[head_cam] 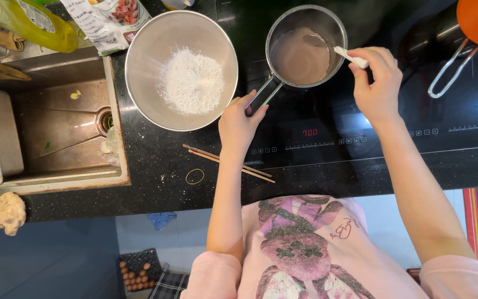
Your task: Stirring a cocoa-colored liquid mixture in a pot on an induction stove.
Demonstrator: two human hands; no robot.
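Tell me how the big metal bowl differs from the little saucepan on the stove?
The metal bowl is wider and has no handle; the saucepan is narrower, with a long handle gripped by the left hand. The bowl holds a heap of white powder, the saucepan a brown liquid with a white-handled spoon in it, held by the right hand. The bowl sits on the speckled counter, the saucepan on the black cooktop. Both are round, shiny metal.
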